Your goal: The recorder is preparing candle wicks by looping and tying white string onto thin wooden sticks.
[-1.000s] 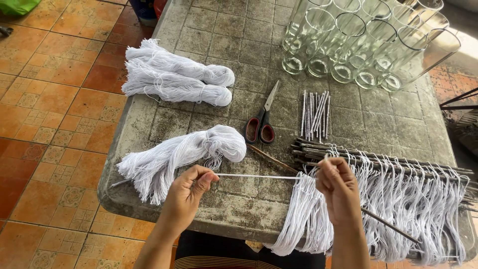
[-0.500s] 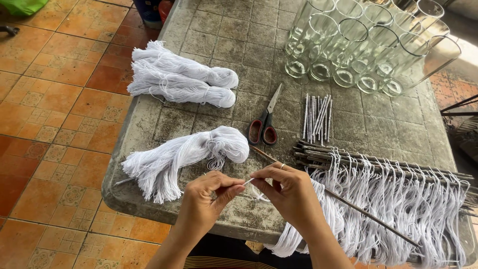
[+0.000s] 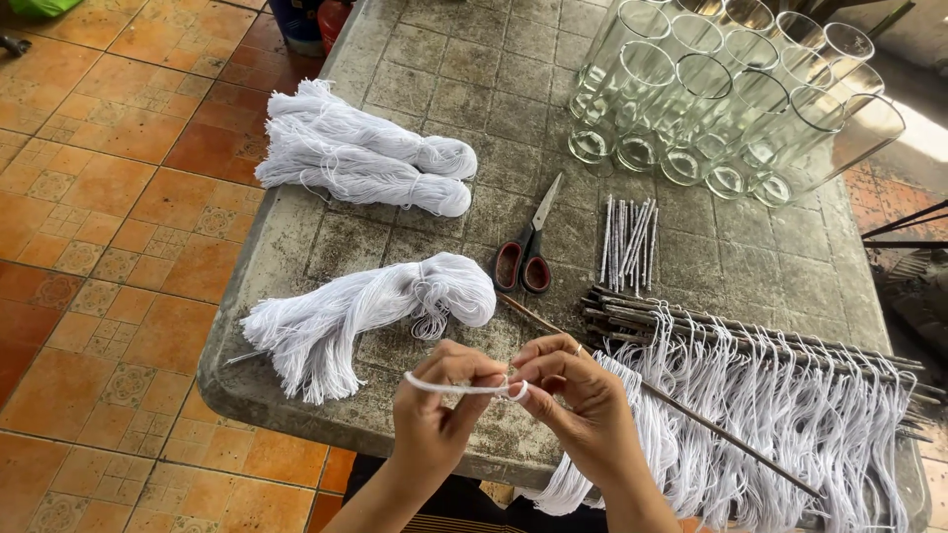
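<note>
Over a weathered grey stone table [image 3: 415, 89], the left hand [image 3: 439, 410] and right hand [image 3: 578, 390] pinch a short white cotton string [image 3: 456, 388]; limp and light, it looks best gripped at its ends.

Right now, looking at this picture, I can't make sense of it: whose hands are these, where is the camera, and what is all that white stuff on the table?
The camera sits on a person's head and looks down, so the two bare hands are their own. The left hand and right hand meet over the near edge of the grey stone table, pinching a short looped piece of white string between them. On the table lie bundles of white string, red-handled scissors, a small pile of thin white sticks, clear drinking glasses, and dark rods hung with white string loops.
</note>
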